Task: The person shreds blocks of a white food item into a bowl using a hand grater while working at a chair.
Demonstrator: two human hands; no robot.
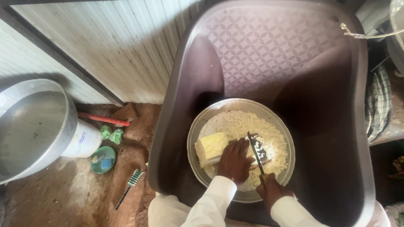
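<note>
A round metal plate (198, 130) rests on the seat of a dark plastic chair (328, 138). It holds a pale yellow block (211, 146) and a heap of white chopped bits (244, 122). My left hand (235, 159) presses down on a piece beside the block, palm down. A knife (255, 152) with a dark blade points away from me, its handle gripped in my right hand (271, 190). The blade lies just right of my left fingers, over the chopped bits. Both sleeves are white.
A large metal basin (31, 126) sits over a white bucket (86, 141) at the left. On the dirt floor lie a green lid (103, 159), a toothbrush (128, 187) and a red-handled tool (103, 119). A white panelled wall (118, 46) stands behind. Checked cloth (378, 103) hangs at the right.
</note>
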